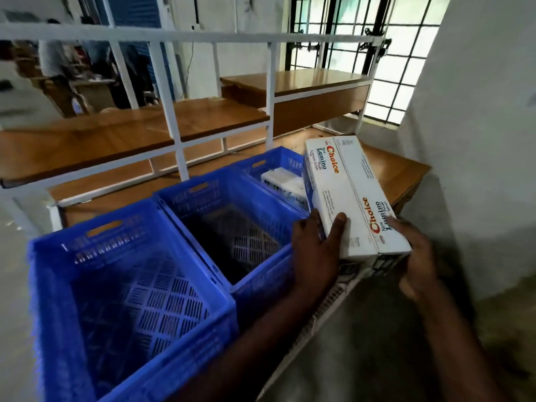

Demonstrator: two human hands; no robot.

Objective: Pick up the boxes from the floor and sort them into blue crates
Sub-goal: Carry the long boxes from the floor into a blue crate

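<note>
Three blue crates sit in a touching row on a wooden top (401, 172). The near crate (116, 248) and middle crate (203, 198) show only bare slotted floors. The far crate (269, 161) holds a white carton (281, 181) against its right side. The long white Choice box (348, 192) is held tilted in the air, its far end overlapping the far crate's right rim (a seam runs its length; one box or two side by side, cannot tell). The left hand (314, 250) grips the near end with its thumb on top. The right hand (416, 256) clasps the right edge of that end, fingers curled along it. A white metal rack (171, 117) stands just behind the crates. A grey wall (478, 140) stands near on the right, with an open strip between it and the crates.
</note>
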